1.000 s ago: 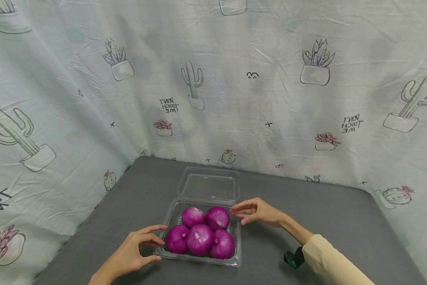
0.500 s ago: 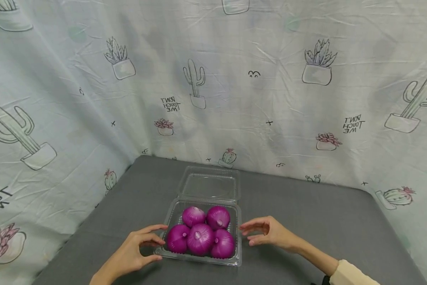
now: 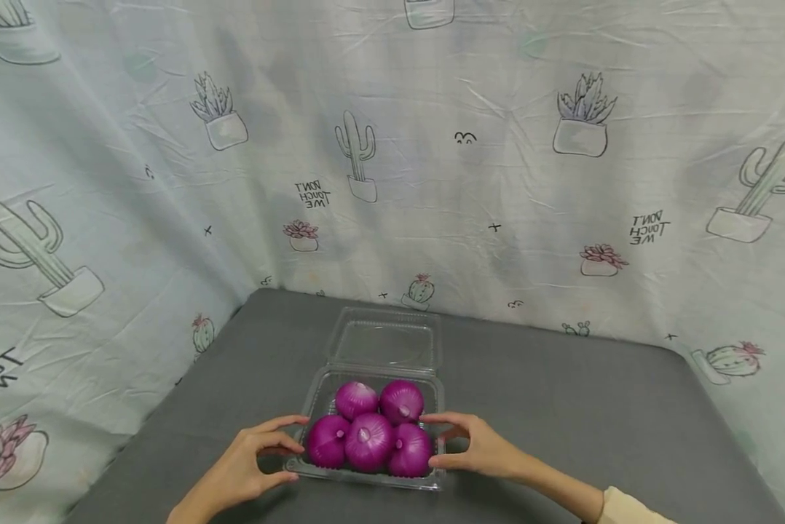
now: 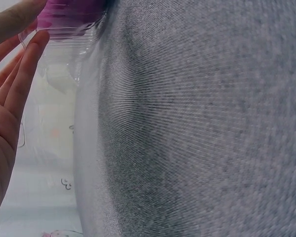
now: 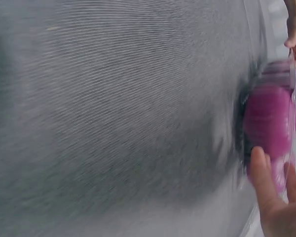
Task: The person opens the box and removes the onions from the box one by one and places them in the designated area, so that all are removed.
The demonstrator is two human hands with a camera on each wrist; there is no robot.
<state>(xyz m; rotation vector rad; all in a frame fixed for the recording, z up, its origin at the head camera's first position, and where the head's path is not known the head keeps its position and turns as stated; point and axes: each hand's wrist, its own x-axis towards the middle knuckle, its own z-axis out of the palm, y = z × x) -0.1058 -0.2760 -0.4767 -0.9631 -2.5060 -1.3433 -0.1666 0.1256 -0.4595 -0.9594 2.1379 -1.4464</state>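
Note:
Several purple onions (image 3: 368, 442) lie in a clear plastic clamshell box (image 3: 360, 476). Its lid (image 3: 386, 342) is folded back flat behind it. At the box's left edge, my left hand (image 3: 243, 462) pinches the rim between thumb and fingers; the left wrist view shows clear plastic between thumb (image 4: 12, 22) and fingers (image 4: 24, 74). On the other side, my right hand (image 3: 480, 445) is at the right rim, thumb and fingers bent and apart. In the blurred right wrist view its thumb (image 5: 260, 170) lies by the box's side; firm contact cannot be seen.
A grey cloth (image 3: 563, 407) covers the table. Pale curtains (image 3: 497, 182) printed with potted cacti hang behind and on the left. A cream sleeve (image 3: 631, 507) covers my right forearm at the lower right.
My right hand drew back from the box's right side toward me, then came in against the right rim. My left hand and the onions stay in place.

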